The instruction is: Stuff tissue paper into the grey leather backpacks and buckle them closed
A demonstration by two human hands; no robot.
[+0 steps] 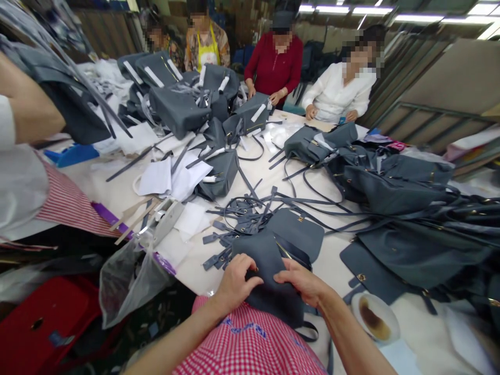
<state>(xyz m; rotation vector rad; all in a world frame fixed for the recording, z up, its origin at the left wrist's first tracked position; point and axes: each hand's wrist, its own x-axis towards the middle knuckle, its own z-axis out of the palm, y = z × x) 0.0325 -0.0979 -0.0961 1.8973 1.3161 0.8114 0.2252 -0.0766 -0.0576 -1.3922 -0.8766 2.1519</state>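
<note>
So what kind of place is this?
It looks like a bag workshop or small factory: lots of similar dark bags are piled on a big table, loose straps lie among them, and several people are around it.

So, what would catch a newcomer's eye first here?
Probably the dark bag at the near edge of the table, with the left hand and right hand on it. A heap of similar bags rises farther back, left of centre, and a red top stands out behind the table.

Straps [244, 225] behind the nearest bag [265, 260], bowl [385, 307] at its right, bag heap [177, 109] beyond.
</note>
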